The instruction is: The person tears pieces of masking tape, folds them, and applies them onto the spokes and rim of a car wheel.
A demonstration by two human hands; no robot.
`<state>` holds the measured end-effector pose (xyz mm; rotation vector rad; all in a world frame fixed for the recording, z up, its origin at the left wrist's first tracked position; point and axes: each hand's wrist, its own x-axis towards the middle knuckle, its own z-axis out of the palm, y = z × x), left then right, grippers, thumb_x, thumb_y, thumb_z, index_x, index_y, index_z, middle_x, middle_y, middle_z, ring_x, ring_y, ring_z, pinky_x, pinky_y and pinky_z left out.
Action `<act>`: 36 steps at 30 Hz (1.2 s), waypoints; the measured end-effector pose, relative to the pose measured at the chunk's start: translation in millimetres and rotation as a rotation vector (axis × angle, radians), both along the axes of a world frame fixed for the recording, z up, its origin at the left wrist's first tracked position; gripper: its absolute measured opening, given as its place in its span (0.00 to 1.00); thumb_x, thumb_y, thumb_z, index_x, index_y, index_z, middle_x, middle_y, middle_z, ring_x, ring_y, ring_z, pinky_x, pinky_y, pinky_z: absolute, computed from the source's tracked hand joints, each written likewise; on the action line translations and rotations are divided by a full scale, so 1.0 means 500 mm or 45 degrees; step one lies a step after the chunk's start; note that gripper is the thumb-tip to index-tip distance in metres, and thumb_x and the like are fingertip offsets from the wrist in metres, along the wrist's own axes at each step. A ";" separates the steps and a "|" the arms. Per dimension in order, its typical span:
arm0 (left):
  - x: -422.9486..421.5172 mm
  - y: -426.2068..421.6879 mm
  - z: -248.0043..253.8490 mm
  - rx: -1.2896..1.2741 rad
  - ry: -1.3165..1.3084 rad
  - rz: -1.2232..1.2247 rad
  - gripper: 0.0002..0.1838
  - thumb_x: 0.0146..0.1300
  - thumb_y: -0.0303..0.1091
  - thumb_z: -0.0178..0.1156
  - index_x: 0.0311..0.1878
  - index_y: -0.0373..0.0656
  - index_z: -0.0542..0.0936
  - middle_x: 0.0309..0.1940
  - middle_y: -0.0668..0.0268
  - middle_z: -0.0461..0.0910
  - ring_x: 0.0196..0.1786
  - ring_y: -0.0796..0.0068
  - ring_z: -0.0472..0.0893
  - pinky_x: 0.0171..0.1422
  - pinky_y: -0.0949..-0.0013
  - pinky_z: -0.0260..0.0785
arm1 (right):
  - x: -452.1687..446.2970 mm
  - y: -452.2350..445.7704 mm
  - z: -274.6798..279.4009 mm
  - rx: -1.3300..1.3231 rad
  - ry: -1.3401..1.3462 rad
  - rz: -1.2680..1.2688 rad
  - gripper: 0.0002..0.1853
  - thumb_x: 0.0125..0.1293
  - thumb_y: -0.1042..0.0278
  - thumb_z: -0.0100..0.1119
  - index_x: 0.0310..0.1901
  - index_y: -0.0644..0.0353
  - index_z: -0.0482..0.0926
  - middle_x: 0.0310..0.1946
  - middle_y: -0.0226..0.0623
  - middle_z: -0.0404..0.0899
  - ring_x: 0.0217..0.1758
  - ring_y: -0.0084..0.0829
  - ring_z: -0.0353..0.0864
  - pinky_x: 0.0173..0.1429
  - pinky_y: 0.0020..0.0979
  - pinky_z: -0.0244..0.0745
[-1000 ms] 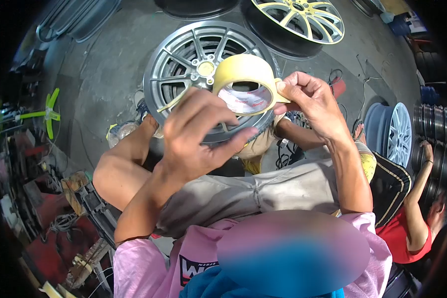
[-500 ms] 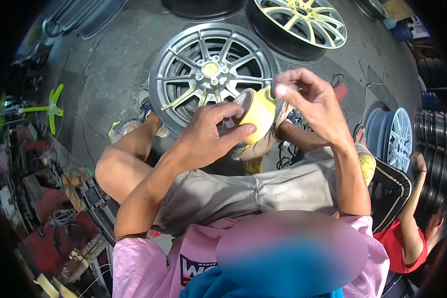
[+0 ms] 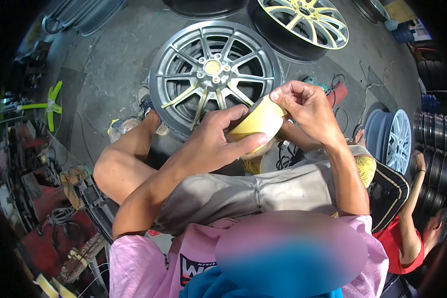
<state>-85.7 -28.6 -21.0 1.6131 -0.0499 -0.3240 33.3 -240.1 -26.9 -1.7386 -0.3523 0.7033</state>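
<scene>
A roll of yellow masking tape (image 3: pixel 259 121) is in my left hand (image 3: pixel 217 136), with the thumb on its near side and the fingers at its far side. My right hand (image 3: pixel 305 107) pinches the tape at the roll's upper right, thumb against fingers. Just beyond my hands, a silver multi-spoke wheel rim (image 3: pixel 228 75) lies face up. Yellow tape covers its centre cap (image 3: pixel 212 67), and strips run along some of its nearer spokes. My left hand hides part of its near edge.
Another rim with yellow-taped spokes (image 3: pixel 310 22) lies at the top right. A silver rim (image 3: pixel 398 141) stands at the right, near stacked dark rims (image 3: pixel 432 129). A co-worker in a red shirt (image 3: pixel 407 248) is at the lower right. A green fan (image 3: pixel 53 107) stands at left.
My right hand has come down to the roll and now pinches tape at its upper right. The roll has turned in my left hand, showing more of its outer face.
</scene>
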 end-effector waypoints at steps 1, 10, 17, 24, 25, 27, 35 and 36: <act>0.006 0.002 0.002 0.170 -0.091 -0.028 0.17 0.69 0.37 0.70 0.52 0.35 0.78 0.35 0.67 0.80 0.41 0.85 0.77 0.44 0.75 0.70 | 0.000 0.004 0.001 -0.011 -0.029 -0.066 0.10 0.73 0.66 0.67 0.41 0.66 0.87 0.27 0.25 0.83 0.29 0.13 0.76 0.35 0.22 0.74; 0.032 0.008 -0.071 0.570 -0.156 0.206 0.22 0.66 0.39 0.69 0.57 0.40 0.73 0.38 0.53 0.85 0.40 0.62 0.86 0.45 0.62 0.74 | -0.001 0.003 0.008 -0.127 -0.213 -0.096 0.11 0.72 0.66 0.66 0.39 0.68 0.86 0.22 0.26 0.80 0.26 0.14 0.73 0.31 0.24 0.69; 0.032 0.023 -0.070 0.700 -0.164 -0.001 0.15 0.65 0.37 0.65 0.49 0.38 0.79 0.36 0.49 0.84 0.40 0.48 0.84 0.45 0.56 0.73 | 0.013 -0.020 0.028 -0.592 -0.708 0.092 0.20 0.62 0.59 0.76 0.42 0.71 0.84 0.31 0.43 0.85 0.31 0.34 0.83 0.40 0.36 0.78; 0.025 0.003 -0.067 0.564 -0.194 -0.155 0.12 0.69 0.35 0.60 0.47 0.35 0.80 0.32 0.48 0.81 0.35 0.46 0.82 0.42 0.56 0.71 | -0.020 0.001 0.011 -0.250 -0.660 0.501 0.18 0.63 0.61 0.74 0.47 0.66 0.84 0.42 0.42 0.86 0.47 0.41 0.85 0.56 0.40 0.77; 0.026 0.003 -0.065 0.565 -0.194 -0.155 0.12 0.69 0.35 0.60 0.47 0.35 0.80 0.32 0.48 0.81 0.35 0.46 0.82 0.42 0.56 0.71 | -0.023 0.001 0.009 -0.218 -0.647 0.500 0.14 0.66 0.63 0.71 0.46 0.65 0.84 0.40 0.40 0.86 0.46 0.40 0.84 0.55 0.38 0.76; 0.027 0.003 -0.055 0.596 -0.176 -0.157 0.11 0.70 0.35 0.58 0.45 0.35 0.80 0.29 0.48 0.80 0.32 0.45 0.80 0.40 0.56 0.70 | -0.025 0.004 0.013 -0.238 -0.578 0.512 0.14 0.66 0.63 0.71 0.44 0.65 0.84 0.39 0.40 0.86 0.45 0.39 0.84 0.54 0.38 0.76; 0.022 -0.002 -0.049 0.480 -0.171 0.037 0.12 0.69 0.34 0.57 0.38 0.33 0.81 0.24 0.59 0.79 0.28 0.75 0.78 0.35 0.66 0.68 | -0.036 0.015 0.011 -0.225 -0.554 0.533 0.10 0.67 0.69 0.68 0.42 0.66 0.80 0.37 0.41 0.83 0.43 0.41 0.83 0.51 0.38 0.75; 0.025 0.001 -0.056 0.364 -0.153 0.100 0.12 0.70 0.33 0.56 0.37 0.33 0.82 0.25 0.64 0.80 0.30 0.82 0.77 0.36 0.69 0.68 | -0.040 0.019 0.001 -0.120 -0.772 0.487 0.10 0.65 0.71 0.67 0.42 0.66 0.79 0.36 0.43 0.79 0.41 0.45 0.80 0.47 0.41 0.74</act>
